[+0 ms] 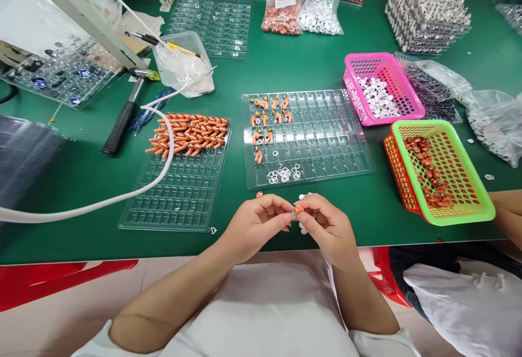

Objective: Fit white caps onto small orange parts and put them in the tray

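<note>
My left hand (261, 225) and my right hand (328, 227) meet at the table's near edge, fingertips pinched together. Between them is a small orange part (299, 210), mostly hidden by the right fingers. The left fingertips grip a tiny shiny metallic piece (292, 213) against it. Small white discs (303, 227) lie on the green table just behind the right fingers. Beyond the hands is a clear compartment tray (322, 145) with several curved orange pieces (277, 117) in its left cells and white rings (284, 174) along its near side.
A second clear tray (171, 194) at left carries stacked orange pieces (191, 133). A white hose (163, 175) arches over it; a hammer (122, 120) lies behind. At right stand a pink basket (408, 113) and a green basket (477, 205), with another person's arm (508, 215) beside.
</note>
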Demonstrator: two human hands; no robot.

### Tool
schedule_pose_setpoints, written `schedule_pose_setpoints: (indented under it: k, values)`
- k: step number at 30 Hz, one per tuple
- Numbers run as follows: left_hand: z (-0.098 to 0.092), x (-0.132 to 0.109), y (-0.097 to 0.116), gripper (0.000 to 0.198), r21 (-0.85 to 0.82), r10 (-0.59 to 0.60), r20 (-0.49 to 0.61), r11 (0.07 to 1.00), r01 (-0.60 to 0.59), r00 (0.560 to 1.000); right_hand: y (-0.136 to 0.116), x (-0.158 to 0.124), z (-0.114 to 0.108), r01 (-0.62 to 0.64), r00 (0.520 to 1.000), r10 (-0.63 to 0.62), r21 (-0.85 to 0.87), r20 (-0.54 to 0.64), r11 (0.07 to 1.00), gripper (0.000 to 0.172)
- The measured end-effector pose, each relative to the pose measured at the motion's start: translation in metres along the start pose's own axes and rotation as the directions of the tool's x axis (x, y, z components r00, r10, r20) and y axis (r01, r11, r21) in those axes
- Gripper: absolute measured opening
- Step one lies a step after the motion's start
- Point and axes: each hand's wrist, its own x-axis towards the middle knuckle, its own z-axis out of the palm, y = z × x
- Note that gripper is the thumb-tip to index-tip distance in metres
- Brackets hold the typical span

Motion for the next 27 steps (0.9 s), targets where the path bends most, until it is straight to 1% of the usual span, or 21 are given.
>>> schedule_pose_setpoints:
  k: [4,8,12,18,23,27]
  values:
    - [0.001,0.004,-0.002,0.014,-0.089,-0.087,-0.010,0.992,0.086,0.996,0.001,-0.002,0.001,0.055,0.998,-0.057,-0.036,-0.037,0.998,0.017]
    - [-0.002,0.006,-0.007,0.014,-0.080,-0.126,-0.004,0.989,0.125,0.992,0.004,-0.004,0.001,0.055,0.997,-0.056,-0.026,-0.050,0.998,0.021]
    - [-0.002,0.005,-0.005,0.012,-0.018,-0.120,-0.028,0.993,0.120,0.992,0.005,-0.005,0.000,0.056,0.997,-0.058,-0.035,-0.052,0.998,0.021]
    - [0.005,0.002,0.003,0.008,0.015,-0.102,-0.087,0.995,0.103,0.991,0.003,-0.006,0.001,0.052,0.998,-0.054,-0.040,-0.043,0.998,0.020]
    - [0.007,0.002,0.000,0.005,0.015,-0.063,-0.107,0.998,0.065,0.992,0.003,-0.008,0.003,0.049,0.997,-0.051,-0.039,-0.052,0.998,0.019]
    - [0.007,0.003,0.000,0.004,0.051,-0.057,-0.117,0.997,0.063,0.992,0.002,-0.009,0.006,0.018,0.996,-0.020,-0.029,-0.085,0.999,0.014]
